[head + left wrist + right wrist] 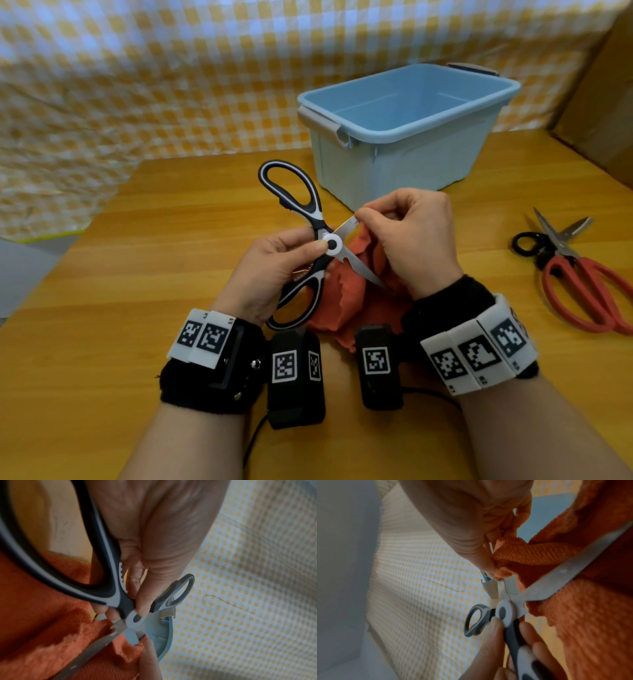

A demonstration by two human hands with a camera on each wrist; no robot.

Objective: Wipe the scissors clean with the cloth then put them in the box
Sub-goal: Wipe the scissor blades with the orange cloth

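Note:
My left hand [274,270] grips black-and-white kitchen scissors [301,205] at the near handle, thumb by the white pivot [135,618]. The scissors stand spread open in the air above the table. One blade [363,270] points toward me over the orange cloth [346,301]. My right hand [411,236] pinches a fold of the orange cloth [510,555] around the other blade [346,226], whose tip is hidden. The light blue box [407,137] stands just behind my hands, with nothing visible inside.
Red-handled scissors [589,291] and small black-handled scissors [534,243] lie on the wooden table [137,274] at the right. A yellow checked sheet [137,85] hangs behind. A cardboard box [603,102] stands at the far right.

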